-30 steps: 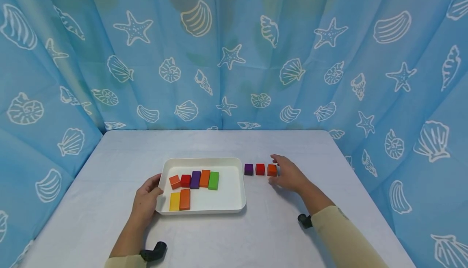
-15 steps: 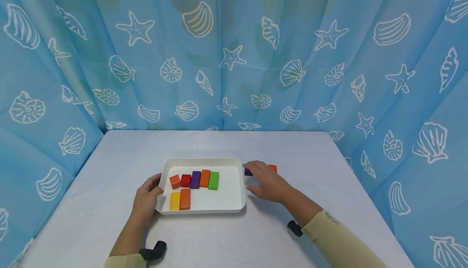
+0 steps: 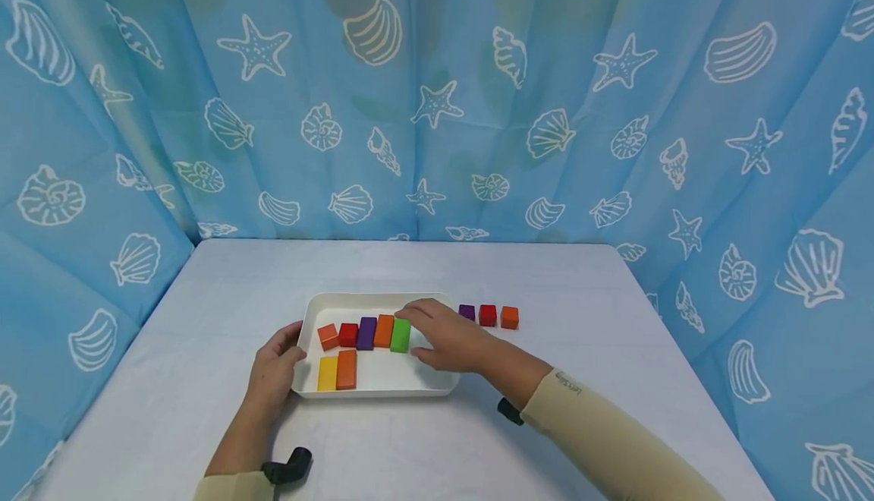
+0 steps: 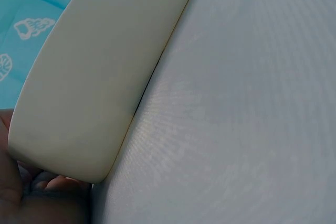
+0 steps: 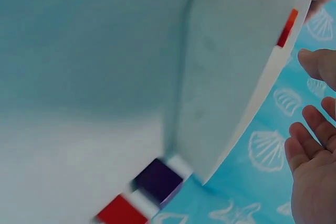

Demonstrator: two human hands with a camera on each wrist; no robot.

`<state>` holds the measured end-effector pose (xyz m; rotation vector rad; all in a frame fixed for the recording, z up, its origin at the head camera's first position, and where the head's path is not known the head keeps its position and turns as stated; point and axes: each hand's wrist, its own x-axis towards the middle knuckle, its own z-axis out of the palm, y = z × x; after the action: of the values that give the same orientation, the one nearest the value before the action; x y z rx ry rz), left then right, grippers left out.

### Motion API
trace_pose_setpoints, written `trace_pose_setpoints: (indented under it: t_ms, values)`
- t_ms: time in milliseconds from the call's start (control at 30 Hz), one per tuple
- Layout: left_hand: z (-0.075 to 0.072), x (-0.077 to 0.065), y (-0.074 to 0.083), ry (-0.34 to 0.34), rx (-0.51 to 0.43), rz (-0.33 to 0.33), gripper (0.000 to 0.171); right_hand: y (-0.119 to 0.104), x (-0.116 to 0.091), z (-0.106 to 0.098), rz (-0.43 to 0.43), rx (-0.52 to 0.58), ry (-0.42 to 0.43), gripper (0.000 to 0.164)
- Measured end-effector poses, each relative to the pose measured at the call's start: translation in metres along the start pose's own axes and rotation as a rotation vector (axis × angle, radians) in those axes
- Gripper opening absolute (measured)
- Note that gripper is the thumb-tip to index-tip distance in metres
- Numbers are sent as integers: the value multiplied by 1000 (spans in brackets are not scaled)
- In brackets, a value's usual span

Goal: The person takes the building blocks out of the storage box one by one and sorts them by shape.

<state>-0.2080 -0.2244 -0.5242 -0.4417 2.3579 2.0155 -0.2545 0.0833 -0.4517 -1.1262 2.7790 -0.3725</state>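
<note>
A white tray (image 3: pixel 396 378) lies on the table, its left side gripped by my left hand (image 3: pixel 271 372), thumb over the rim. In the left wrist view the tray's outer wall (image 4: pixel 100 77) shows beside the fingers. Over the tray's right half hovers my right hand (image 3: pixel 451 338), thumb and fingers apart with nothing between them. Its fingertips are right at a green block (image 3: pixel 400 335). To the left in that row are an orange block (image 3: pixel 384 331), a purple block (image 3: pixel 366 333), a red cube (image 3: pixel 348 335) and an orange cube (image 3: pixel 328 336).
Nearer me in the tray stand a yellow block (image 3: pixel 328 373) and a larger orange block (image 3: pixel 347 370), side by side. Right of the tray, a purple cube (image 3: pixel 467 312), a red cube (image 3: pixel 488 316) and another orange cube (image 3: pixel 509 318) form a row. A blue curtain (image 3: pixel 437 159) hangs behind the table.
From beside the orange cube at the right, my right hand has swept left past the row of cubes to over the tray. The left hand, tray and blocks have stayed in place.
</note>
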Motion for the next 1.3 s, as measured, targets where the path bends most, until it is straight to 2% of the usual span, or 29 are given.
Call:
trace_pose_setpoints:
  t_ms: [267,567,767,1033,1300]
  values:
    - [-1,2,-3,-3,2,6,62,-22,43,0,-83,-20,-56,70]
    - [-3,5,-8,-9,12,4,61,-49,96,17,-49,-13,-161,65]
    - [-3,6,-7,-8,1,35,60,-61,122,25,-57,-45,-210,62]
    - [-3,7,-5,-6,-6,48,59,-65,136,27,-9,-64,-244,58]
    - [-4,7,-9,-3,-11,47,59,-67,142,33,-6,-16,-281,44]
